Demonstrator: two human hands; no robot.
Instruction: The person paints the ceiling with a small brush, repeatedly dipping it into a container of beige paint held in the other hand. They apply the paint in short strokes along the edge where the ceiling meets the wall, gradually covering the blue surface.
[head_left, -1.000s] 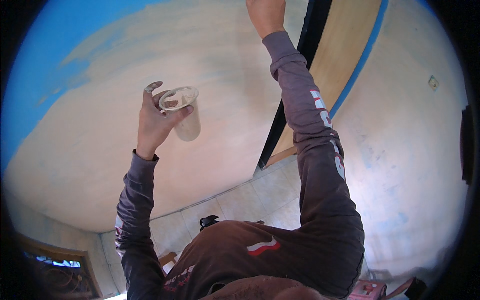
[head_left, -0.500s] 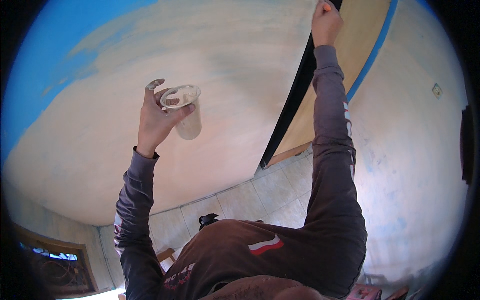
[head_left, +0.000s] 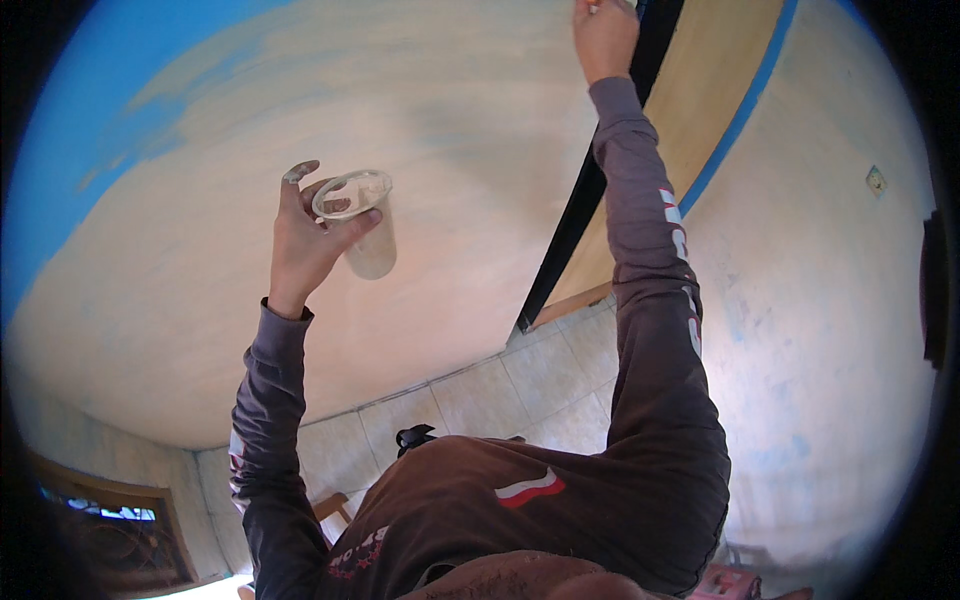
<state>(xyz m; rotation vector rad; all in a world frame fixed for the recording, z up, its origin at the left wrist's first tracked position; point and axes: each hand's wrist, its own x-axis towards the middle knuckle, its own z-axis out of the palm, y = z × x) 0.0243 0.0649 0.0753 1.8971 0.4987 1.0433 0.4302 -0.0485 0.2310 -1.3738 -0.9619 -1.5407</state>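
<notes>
My left hand [head_left: 300, 245] grips a translucent plastic cup [head_left: 372, 250] by its upper part, index finger raised, pale residue on the fingers and inside the cup. My right hand [head_left: 606, 42] is raised high at the top edge, fingers closed on a small object with a pale and orange bit showing, mostly hidden. It is near the upper part of a cream wall [head_left: 450, 130] with streaky blue paint [head_left: 70, 120] at its left, beside a dark vertical frame [head_left: 560, 260].
Right of the frame are a wooden panel [head_left: 715, 70] and another pale wall [head_left: 820, 300] with a small plate. Tiled floor [head_left: 470, 400] lies below the cream wall. A wooden-framed opening [head_left: 165, 545] is at lower left; a pink object [head_left: 730, 585] at lower right.
My right hand swung right across the top toward the dark frame, then shifted back a little leftward and up. My left hand with the cup has barely moved.
</notes>
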